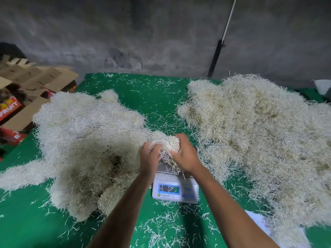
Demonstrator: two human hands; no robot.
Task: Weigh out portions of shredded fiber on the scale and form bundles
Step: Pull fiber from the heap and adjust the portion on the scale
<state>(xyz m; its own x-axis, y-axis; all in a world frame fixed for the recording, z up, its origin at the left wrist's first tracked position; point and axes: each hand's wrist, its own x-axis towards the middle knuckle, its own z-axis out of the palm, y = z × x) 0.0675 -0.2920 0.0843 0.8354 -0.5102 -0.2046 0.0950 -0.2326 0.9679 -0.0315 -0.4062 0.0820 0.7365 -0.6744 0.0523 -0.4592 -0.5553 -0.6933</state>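
Just above the scale (175,185), both hands meet around one clump of fiber (169,144): the left hand (149,156) curls into its near side, and the right hand (184,154) wraps the far side, pressing it together. The clump hangs over the scale's metal pan, with a few strands trailing onto it. To the left of the scale lies a big pile (86,140) on the green counter (155,97); to the right spreads a looser heap (259,136). This looks like the bundle-forming step. Next the portion likely needs a firm squeeze and setting aside, away from the scale; the display is unreadable.
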